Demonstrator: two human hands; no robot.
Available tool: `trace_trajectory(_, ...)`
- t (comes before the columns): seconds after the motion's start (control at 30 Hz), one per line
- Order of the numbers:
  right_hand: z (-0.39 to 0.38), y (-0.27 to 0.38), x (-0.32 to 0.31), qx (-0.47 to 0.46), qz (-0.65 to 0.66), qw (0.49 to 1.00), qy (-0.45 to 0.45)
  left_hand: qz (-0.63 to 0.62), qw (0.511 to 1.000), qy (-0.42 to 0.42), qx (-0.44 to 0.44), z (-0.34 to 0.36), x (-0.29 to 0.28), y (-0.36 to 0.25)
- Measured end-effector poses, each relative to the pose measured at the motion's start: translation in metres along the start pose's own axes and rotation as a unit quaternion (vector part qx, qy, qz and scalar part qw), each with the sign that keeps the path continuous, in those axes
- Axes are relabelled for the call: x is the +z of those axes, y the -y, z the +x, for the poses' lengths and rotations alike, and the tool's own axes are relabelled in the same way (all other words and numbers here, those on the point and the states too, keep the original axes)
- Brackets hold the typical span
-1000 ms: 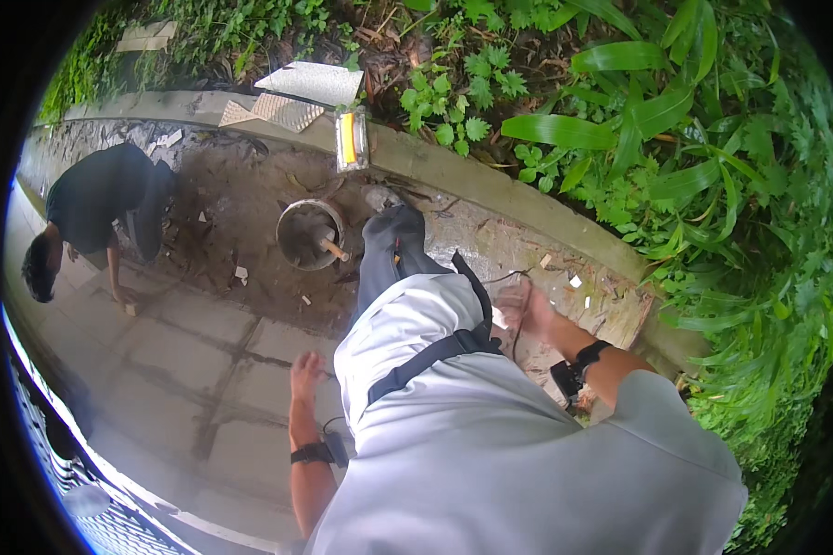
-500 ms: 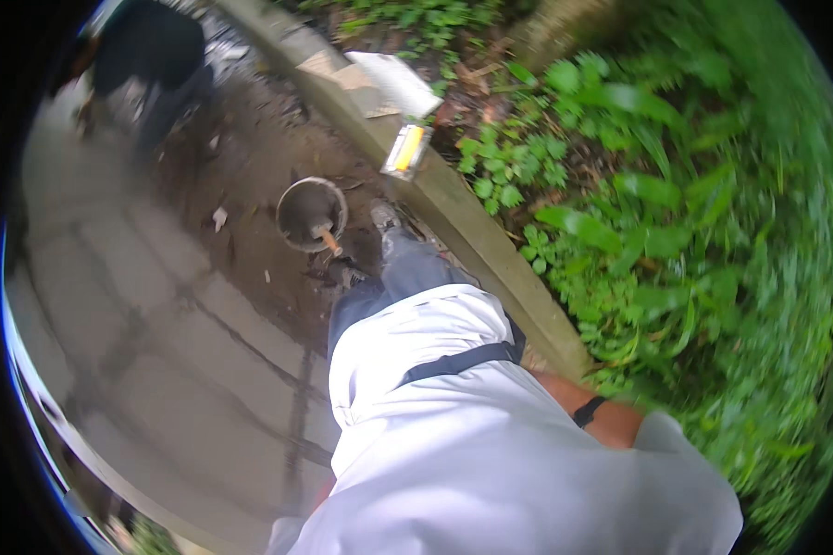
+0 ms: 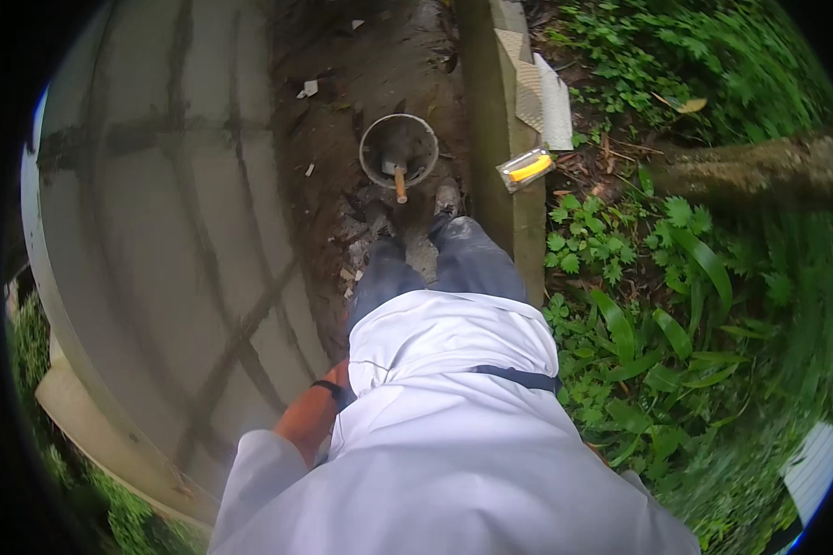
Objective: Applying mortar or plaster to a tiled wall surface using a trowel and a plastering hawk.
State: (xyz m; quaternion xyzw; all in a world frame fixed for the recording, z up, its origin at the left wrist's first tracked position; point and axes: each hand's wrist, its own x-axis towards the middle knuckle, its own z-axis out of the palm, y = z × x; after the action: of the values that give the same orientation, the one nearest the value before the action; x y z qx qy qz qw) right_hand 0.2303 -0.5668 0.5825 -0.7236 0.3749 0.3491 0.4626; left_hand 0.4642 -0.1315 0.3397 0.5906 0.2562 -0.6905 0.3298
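Observation:
My left arm (image 3: pixel 307 421) hangs at my side, a black band round it near the wrist. Only a sliver of my left hand (image 3: pixel 341 373) shows beyond the band, beside my hip; its fingers are hidden behind my white shirt (image 3: pixel 444 388). No part of my right hand shows. In front of my feet stands a round bucket (image 3: pixel 365 148). A tool with a wooden handle (image 3: pixel 400 185) leans in it, the handle over the near rim; its grey head is hard to make out.
Left is a grey slab wall (image 3: pixel 157 203) with darker bands. On the right runs a low concrete kerb (image 3: pixel 486 102), bearing a clear package with something yellow inside (image 3: pixel 528 169) and patterned tile pieces (image 3: pixel 530 97). Beyond are plants and a trunk (image 3: pixel 759 174). Muddy ground (image 3: pixel 329 185) holds white scraps.
My view has turned, so the bucket and kerb appear upright ahead. The other person at upper left has left the view. My left arm has come into view; my right arm has gone out of it.

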Motion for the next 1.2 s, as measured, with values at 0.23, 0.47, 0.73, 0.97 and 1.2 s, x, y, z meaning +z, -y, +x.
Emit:
trace_trajectory(0.23,0.048,-0.007,-0.037,-0.029,-0.078,0.996,-0.030,-0.085,0.995,0.013,-0.047,-0.001,-0.004,0.012)
trace_trajectory(0.47,0.120,-0.010,-0.037,-0.082,-0.120,0.988,-0.048,-0.392,0.918,-0.054,-0.018,-0.084,-0.073,-0.013)
trace_trajectory(0.73,0.143,-0.037,-0.076,-0.093,-0.127,0.967,-0.199,-0.357,0.904,-0.028,0.232,-0.141,-0.056,-0.085)
trace_trajectory(0.97,0.189,0.224,-0.110,-0.262,-0.009,0.960,-0.093,-0.238,0.929,-0.059,0.277,-0.208,-0.013,-0.139)
trace_trajectory(1.2,0.199,0.334,0.046,-0.632,-0.201,0.694,0.279,-0.233,0.905,-0.012,0.356,-0.262,0.038,-0.141)
